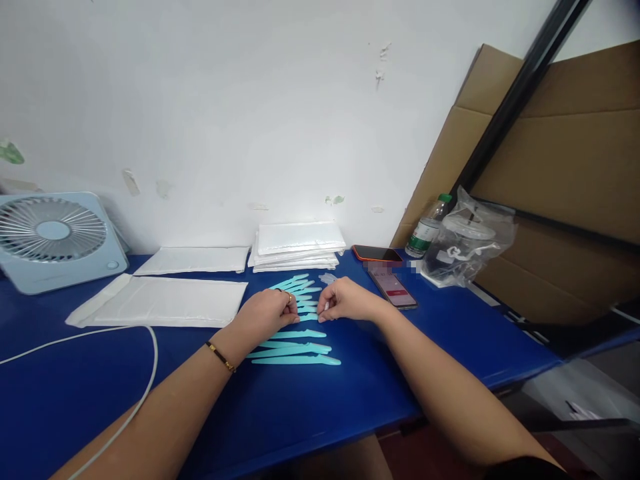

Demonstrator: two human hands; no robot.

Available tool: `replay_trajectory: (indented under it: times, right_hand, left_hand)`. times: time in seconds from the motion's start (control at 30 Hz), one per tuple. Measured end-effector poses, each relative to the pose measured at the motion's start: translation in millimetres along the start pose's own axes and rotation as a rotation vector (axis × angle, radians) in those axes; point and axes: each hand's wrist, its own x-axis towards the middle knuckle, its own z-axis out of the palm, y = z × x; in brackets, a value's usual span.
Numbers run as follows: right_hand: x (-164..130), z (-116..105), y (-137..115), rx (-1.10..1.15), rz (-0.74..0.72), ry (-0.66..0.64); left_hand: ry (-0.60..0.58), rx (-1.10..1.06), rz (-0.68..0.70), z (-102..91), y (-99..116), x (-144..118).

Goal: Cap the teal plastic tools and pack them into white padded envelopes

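Several turquoise eyebrow razors [293,360] lie in a loose fan across the blue table, their tips towards the right. My left hand [267,313], wearing a ring and a bracelet, pinches one razor [307,317] of the row by its handle; the fingers hide much of that handle. At the tip end of the same razor, my right hand [345,300] has thumb and forefinger closed together. Between them shows a small whitish clear piece [327,306], partly covered. Just beyond the right fingers lie some small clear plastic pieces [327,278].
White padded envelopes lie at left [170,300], with a stack [300,247] by the wall. A fan [55,233] stands far left; a cable [153,353] crosses my left forearm. Two phones [395,287] [377,254], a bottle [427,227] and a bagged cup [463,243] are right.
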Motion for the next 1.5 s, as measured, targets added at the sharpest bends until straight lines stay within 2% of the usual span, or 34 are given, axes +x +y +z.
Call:
replay_trajectory:
  times: [0.1, 0.2, 0.33, 0.43, 0.53, 0.6, 0.7, 0.8, 0.87, 0.97, 1.2, 1.37, 1.43, 1.5]
  right_hand:
    - [3, 4, 0, -0.034, -0.038, 0.038]
    - [2, -2, 8, -0.05, -0.041, 0.099]
    - [0, -17, 30, -0.202, 0.019, 0.409]
    - [3, -22, 44, -0.339, 0.082, 0.5]
    - [6, -21, 48, -0.396, 0.065, 0.449]
    - [5, -20, 46, -0.4, 0.076, 0.405]
    - [-1, -25, 41, -0.279, 0.172, 0.298]
    - [-9, -29, 34, -0.036, 0.252, 0.051]
    - [-12, -28, 28, 0.092, 0.248, -0.077]
    - [-11, -20, 16, 0.174, 0.209, -0.137]
    - [1, 3, -3, 0.22, 0.161, -0.068]
    - [1, 2, 3, 0.188, 0.089, -0.042]
    - [-1, -6, 13, 0.129, 0.077, 0.068]
    - [-1, -16, 28, 0.001, 0.1, 0.283]
  left_hand:
    - [-0.006, 0.017, -0.019, 0.6, -2, 1]
    - [0.001, 0.031, -0.013, -0.6, -3, 1]
    - [0.047, 0.03, 0.008, -8.6, 0, -4]
    - [-0.034, -0.036, 0.029, -15.8, 4, -10]
    - [-0.171, -0.121, 0.04, -17.5, 6, -14]
    - [-0.209, -0.138, 0.032, -14.9, 5, -14]
    - [-0.133, -0.088, 0.013, -8.3, 3, -10]
    - [-0.045, -0.048, 0.004, -2.9, 2, -5]
    - [-0.024, -0.04, 0.003, -1.0, 3, -3]
    - [-0.02, -0.03, -0.006, -0.3, 4, -3]
    - [0.003, -0.022, -0.001, 2.6, 4, -3]
    - [-0.002, -0.005, 0.003, 3.6, 2, -2]
    - [-0.002, 0.003, 0.02, -0.1, 3, -3]
    - [0.006, 0.009, 0.028, -6.7, 4, -5]
